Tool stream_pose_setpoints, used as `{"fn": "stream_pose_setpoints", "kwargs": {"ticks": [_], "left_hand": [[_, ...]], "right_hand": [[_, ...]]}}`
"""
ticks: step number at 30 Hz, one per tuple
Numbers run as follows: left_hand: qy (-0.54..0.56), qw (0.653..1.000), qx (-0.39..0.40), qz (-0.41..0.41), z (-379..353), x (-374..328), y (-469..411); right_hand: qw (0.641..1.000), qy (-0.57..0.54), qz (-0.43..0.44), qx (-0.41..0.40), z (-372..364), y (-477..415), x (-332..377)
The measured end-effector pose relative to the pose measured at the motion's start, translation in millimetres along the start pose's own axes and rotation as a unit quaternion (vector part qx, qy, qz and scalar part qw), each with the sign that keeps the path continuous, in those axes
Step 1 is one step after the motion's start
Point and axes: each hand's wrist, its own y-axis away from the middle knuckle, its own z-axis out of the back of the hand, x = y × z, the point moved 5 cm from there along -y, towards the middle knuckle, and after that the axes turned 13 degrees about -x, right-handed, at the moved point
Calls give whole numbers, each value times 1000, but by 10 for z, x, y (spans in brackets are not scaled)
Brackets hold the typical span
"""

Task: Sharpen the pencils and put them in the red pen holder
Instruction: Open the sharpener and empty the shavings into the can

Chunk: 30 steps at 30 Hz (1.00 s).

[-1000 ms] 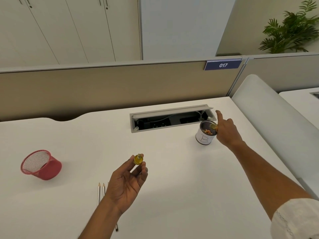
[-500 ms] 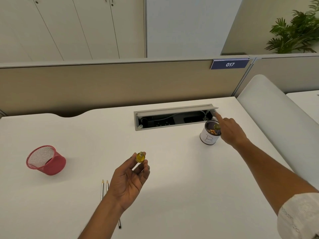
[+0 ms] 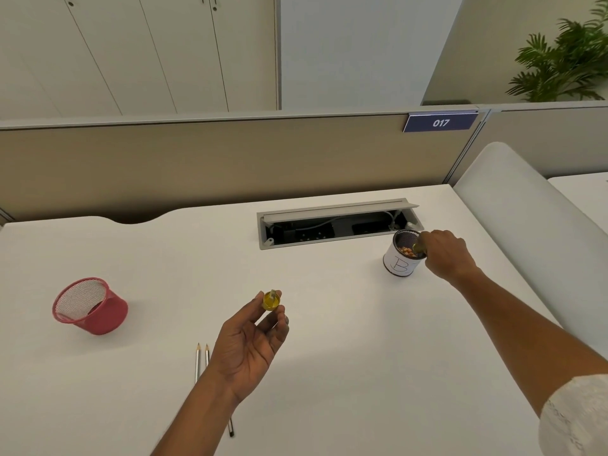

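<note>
**Both grips full, pencils lying on the tabletop**

The left grip (image 3: 250,350) pinches a small round yellow sharpener (image 3: 271,301) at its fingertips above the white tabletop (image 3: 329,340). The right grip (image 3: 447,255) holds a small yellow-green piece (image 3: 419,247) over the white mesh-lined cup marked B (image 3: 399,266), far right. Two grey pencils (image 3: 197,363) lie near, partly under the left wrist. The red mesh pen holder (image 3: 108,314) stands at the left.

A white tabletop (image 3: 329,363) has an open grey cable hatch (image 3: 332,225) set into its far side, and a white cup marked "B" (image 3: 399,266) stands near the hatch's right end. Behind runs a beige partition (image 3: 197,166) bearing a blue "017" sign (image 3: 440,122), with pale cabinets (image 3: 131,51) and a green plant (image 3: 566,67) beyond.
</note>
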Motion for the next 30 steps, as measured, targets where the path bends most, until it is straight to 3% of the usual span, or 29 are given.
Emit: {"fn": "stream_pose_setpoints", "kwargs": {"ticks": [10, 13, 18, 21, 27, 30], "left_hand": [[-1, 1000, -10, -2, 26, -6, -2], [1, 1000, -9, -2, 24, -18, 11], [0, 1000, -7, -11, 13, -66, 48], [1, 1000, -6, -19, 13, -104, 82], [6, 999, -7, -37, 14, -147, 173], [1, 999, -5, -43, 27, -181, 243]], "right_hand": [[997, -72, -30, -19, 1, 22, -26], [983, -151, -94, -48, -31, 61, -77], [905, -320, -253, -120, -25, 267, -91], [874, -393, -241, -153, 113, 404, 114], [759, -598, -207, -154, 557, 605, 721], [735, -640, -175, -143, 819, 702, 1023]]}}
